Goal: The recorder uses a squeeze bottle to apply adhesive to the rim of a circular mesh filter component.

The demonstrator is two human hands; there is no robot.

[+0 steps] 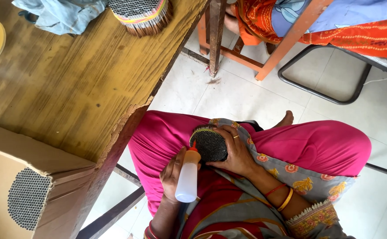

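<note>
My left hand (171,175) grips a small white squeeze bottle (187,177) with a red nozzle, its tip touching the dark end face of a round bundle of thin sticks (209,144). That bundle stands on my lap, on pink cloth. My right hand (235,150) wraps around the bundle's right side and holds it steady; a ring is on one finger and bangles are at the wrist.
A worn wooden table (82,79) fills the left, with a chipped edge. On it lie another stick bundle (142,13), a blue cloth (60,15) and a cardboard box (21,186) holding a third bundle. Another person in orange sits at the top right on a metal-framed chair (321,90).
</note>
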